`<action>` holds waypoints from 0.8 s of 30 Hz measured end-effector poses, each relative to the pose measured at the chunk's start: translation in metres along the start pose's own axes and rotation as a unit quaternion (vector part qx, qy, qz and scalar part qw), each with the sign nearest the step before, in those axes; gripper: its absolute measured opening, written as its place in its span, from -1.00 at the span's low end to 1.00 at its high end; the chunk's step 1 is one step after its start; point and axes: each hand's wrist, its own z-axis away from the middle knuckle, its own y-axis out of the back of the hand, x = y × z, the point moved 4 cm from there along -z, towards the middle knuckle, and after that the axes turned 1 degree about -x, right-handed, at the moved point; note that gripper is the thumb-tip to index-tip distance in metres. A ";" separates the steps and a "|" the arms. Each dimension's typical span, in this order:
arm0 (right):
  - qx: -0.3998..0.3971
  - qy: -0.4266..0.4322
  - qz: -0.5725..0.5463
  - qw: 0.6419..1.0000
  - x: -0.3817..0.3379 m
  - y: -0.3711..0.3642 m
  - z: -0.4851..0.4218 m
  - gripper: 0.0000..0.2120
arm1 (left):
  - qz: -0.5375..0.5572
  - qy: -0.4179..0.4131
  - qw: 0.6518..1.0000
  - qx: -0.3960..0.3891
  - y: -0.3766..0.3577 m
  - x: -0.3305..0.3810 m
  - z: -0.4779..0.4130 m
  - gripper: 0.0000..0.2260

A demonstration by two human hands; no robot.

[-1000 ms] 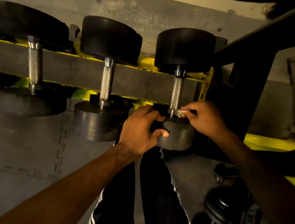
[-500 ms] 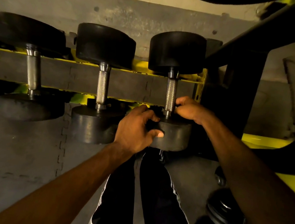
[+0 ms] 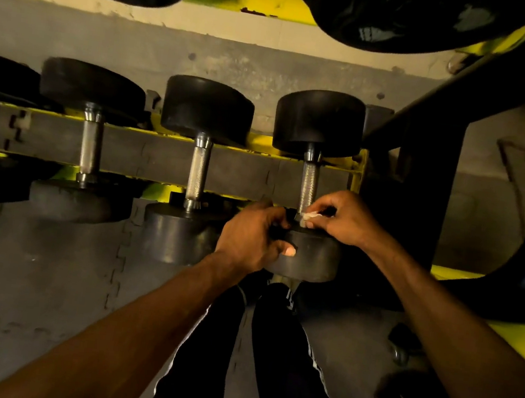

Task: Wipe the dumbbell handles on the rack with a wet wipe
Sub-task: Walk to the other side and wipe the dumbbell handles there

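R hand (image 3: 347,220) pinches wipe (image 3: 310,216), prob. touching dumbbell handle (image 3: 308,184).

Gym: dumbbell rack (image 3: 259,160), mat floor (image 3: 32,287).

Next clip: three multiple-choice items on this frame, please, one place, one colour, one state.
1. Where is the wet wipe?
A. on the floor
B. at the near end of the rightmost handle
C. on the middle handle
2. What colour are the rack rails?
A. red
B. blue
C. yellow
3. What is the left hand doing?
A. gripping the rightmost dumbbell's near head
B. hanging free
C. holding the wipe
Answers: 1 B, the right hand pinches it at that handle's base. 2 C, yellow shows behind the handles. 3 A, its fingers curl over the head's edge.
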 end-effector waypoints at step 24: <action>0.122 0.009 0.021 0.992 -0.005 -0.012 0.001 -0.78 | -0.050 0.006 0.993 -0.109 0.013 0.011 -0.019 -0.67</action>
